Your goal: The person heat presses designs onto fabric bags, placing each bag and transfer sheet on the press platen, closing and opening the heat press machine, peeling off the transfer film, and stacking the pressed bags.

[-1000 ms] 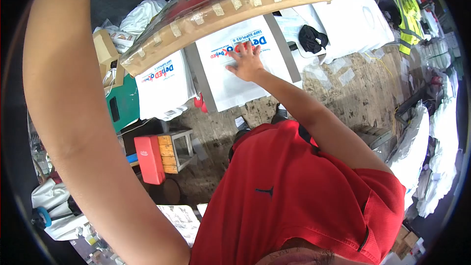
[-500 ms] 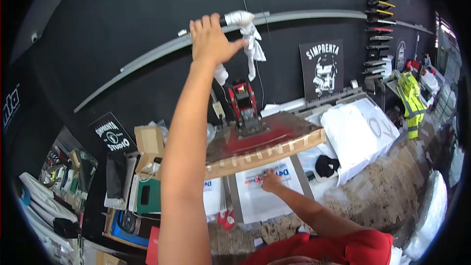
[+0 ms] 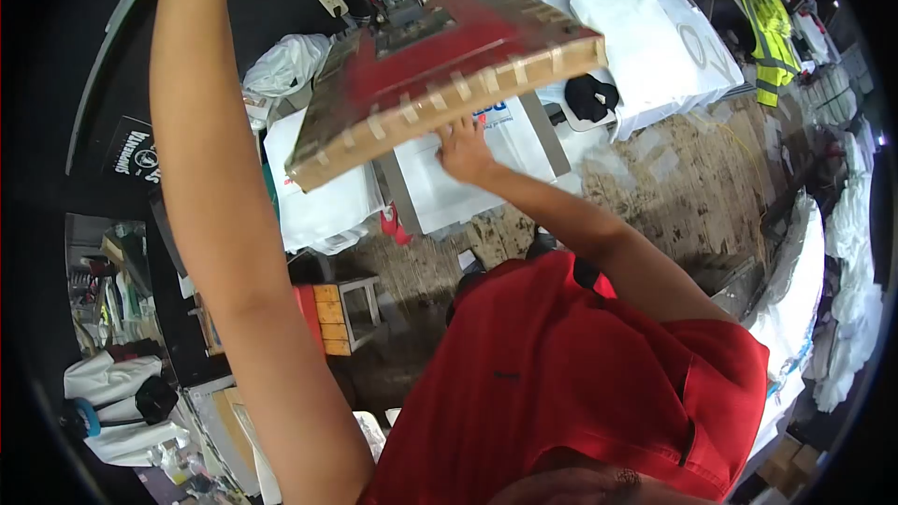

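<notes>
My right hand rests on a white printed sheet, its fingers spread near blue and red lettering; the fingertips sit close to the press's front edge. I cannot tell whether the sheet is paper or cloth. It lies on a grey board. Above it, tilted, hangs the upper plate of a heat press, red on top with a brown taped edge. The plate covers the sheet's far part. My left arm reaches up past the top edge of the view, so my left hand is hidden.
More white printed sheets lie left of the board. A black cap-like item and large white sheets are at the right. A small wooden stool stands below. White wrapped bundles line the right side.
My view has tilted down and shifted, so my left hand and the wrapped handle it was at have left the frame. My right hand stays on the white sheet, nearer its lower part.
</notes>
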{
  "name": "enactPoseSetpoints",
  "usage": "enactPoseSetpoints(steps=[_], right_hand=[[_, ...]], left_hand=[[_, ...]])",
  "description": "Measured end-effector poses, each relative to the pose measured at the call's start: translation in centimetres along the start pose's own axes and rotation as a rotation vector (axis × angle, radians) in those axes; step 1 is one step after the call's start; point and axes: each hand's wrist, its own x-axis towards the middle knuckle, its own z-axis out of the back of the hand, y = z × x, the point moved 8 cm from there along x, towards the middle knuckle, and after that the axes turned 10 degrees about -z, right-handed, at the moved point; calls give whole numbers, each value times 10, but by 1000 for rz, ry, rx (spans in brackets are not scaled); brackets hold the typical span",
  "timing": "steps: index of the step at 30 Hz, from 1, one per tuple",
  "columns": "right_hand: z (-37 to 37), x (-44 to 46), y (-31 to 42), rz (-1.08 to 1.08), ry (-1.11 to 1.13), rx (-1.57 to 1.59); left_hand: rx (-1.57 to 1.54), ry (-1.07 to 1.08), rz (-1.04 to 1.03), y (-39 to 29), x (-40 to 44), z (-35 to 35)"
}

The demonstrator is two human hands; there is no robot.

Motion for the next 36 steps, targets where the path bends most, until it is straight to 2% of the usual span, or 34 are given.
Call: enactPoseSetpoints(steps=[1, 2, 3, 4, 5, 6, 7, 8, 9, 10, 12, 14, 16, 17, 19, 20, 22, 23, 24, 26, 27, 29, 30, 31, 32, 36], right_hand=[[6, -26, 12, 54, -11, 39], [1, -62, 27, 209, 277, -54], [29, -100, 47, 301, 744, 216], [95, -135, 70, 490, 949, 265], [153, -160, 95, 766, 1044, 438], [206, -166, 106, 907, 957, 631], [253, -155, 107, 934, 856, 775], [294, -141, 104, 955, 749, 911], [328, -119, 91, 871, 489, 1110], [353, -98, 72, 778, 223, 1289], [352, -60, 55, 506, -97, 1026], [289, -28, 43, 434, -127, 619], [229, -14, 18, 255, 90, 566], [217, -12, 18, 282, 112, 560], [202, -15, 9, 242, 14, 549], [188, -16, 6, 250, 37, 557], [164, -18, -3, 269, -48, 485], [141, -22, -11, 286, 16, 423], [140, -19, -10, 288, 26, 431], [137, -13, -2, 363, 38, 361], [123, -13, -1, 487, 47, 264], [107, -10, -5, 458, 135, 224], [98, -9, -6, 444, 201, 176], [78, -15, -13, 460, 302, 22], [69, -17, -17, 462, 302, 24], [58, -12, -24, 369, 347, 208]], left_hand=[[391, 2, -173, -4, -6, -10], [-53, -105, -33, -24, -16, 34], [-496, -208, 110, -50, -32, 87], [-505, -207, 130, -63, -46, 98], [-574, -260, 127, -73, -66, 99], [-672, -191, 105, -86, -89, 106], [-779, -234, 87, -103, -102, 120], [-858, -106, 145, -119, -122, 123], [-970, -208, 142, -137, -146, 117], [-1036, -122, 178, -152, -164, 114], [-1214, 101, 239, -180, -198, 96], [-1263, 176, 274, -199, -224, 69], [-1602, 562, 379, -232, -257, 26], [-1585, 554, 415, -236, -263, 18], [-1523, 542, 294, -254, -273, 16], [-1515, 557, 316, -261, -282, 8], [-1572, 310, 371, -265, -297, 1], [-1580, 353, 253, -283, -312, -6], [-1612, 417, 275, -286, -315, -12], [-1661, 303, 332, -282, -314, -12], [-1672, 321, 343, -286, -315, -11], [-1540, 497, 305, -295, -318, -21], [-1542, 506, 309, -297, -320, -24], [-1525, 570, 242, -306, -324, -28], [-1502, 629, 174, -314, -329, -31], [-1507, 561, 201, -326, -343, -37]])
